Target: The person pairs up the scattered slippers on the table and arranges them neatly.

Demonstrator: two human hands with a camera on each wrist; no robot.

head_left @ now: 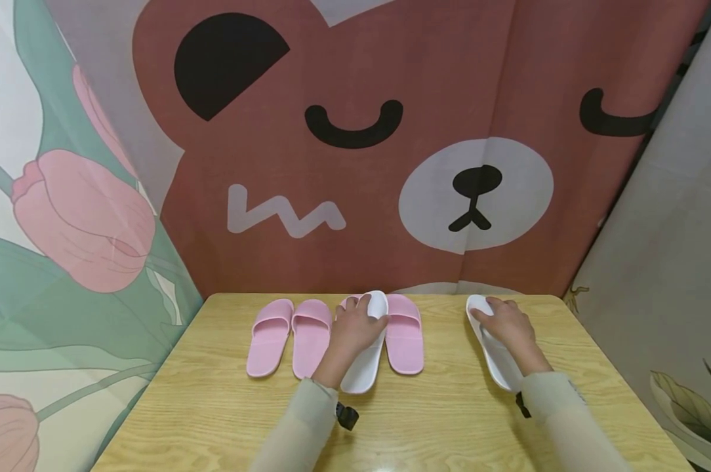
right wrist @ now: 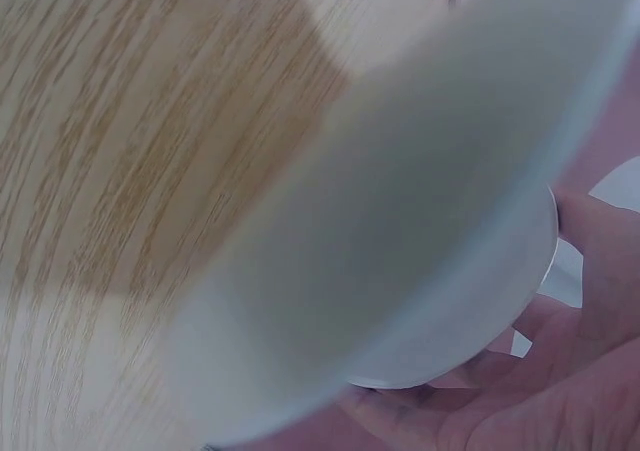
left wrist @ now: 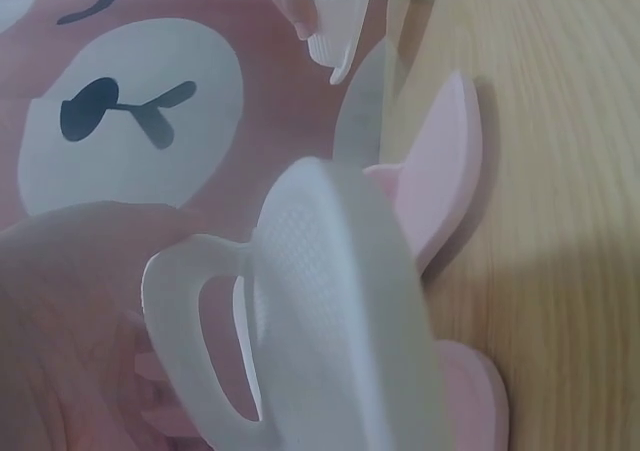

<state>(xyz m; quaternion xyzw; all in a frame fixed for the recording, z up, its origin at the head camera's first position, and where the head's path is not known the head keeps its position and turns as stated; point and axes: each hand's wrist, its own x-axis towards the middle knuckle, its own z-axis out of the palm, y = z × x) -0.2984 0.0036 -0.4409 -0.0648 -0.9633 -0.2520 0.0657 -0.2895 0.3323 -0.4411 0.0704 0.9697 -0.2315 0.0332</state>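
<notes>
My left hand (head_left: 355, 326) grips a white slipper (head_left: 364, 370) by its strap, over the pink slippers. In the left wrist view that white slipper (left wrist: 320, 311) is tilted on its side, with the hand (left wrist: 70, 321) at the strap. Farther right, my right hand (head_left: 509, 326) holds another white slipper (head_left: 502, 364) by its strap end. Its sole (right wrist: 420, 201) fills much of the right wrist view, with curled fingers of the hand (right wrist: 545, 391) around the far end. Whether either white slipper touches the table cannot be told.
Along the table's (head_left: 438, 419) back edge stand a pink slipper (head_left: 268, 344), a second pink slipper (head_left: 309, 335) and, right of the left hand, a third pink slipper (head_left: 405, 344). Another is mostly hidden behind that hand. A bear-print curtain (head_left: 273, 262) hangs directly behind the table.
</notes>
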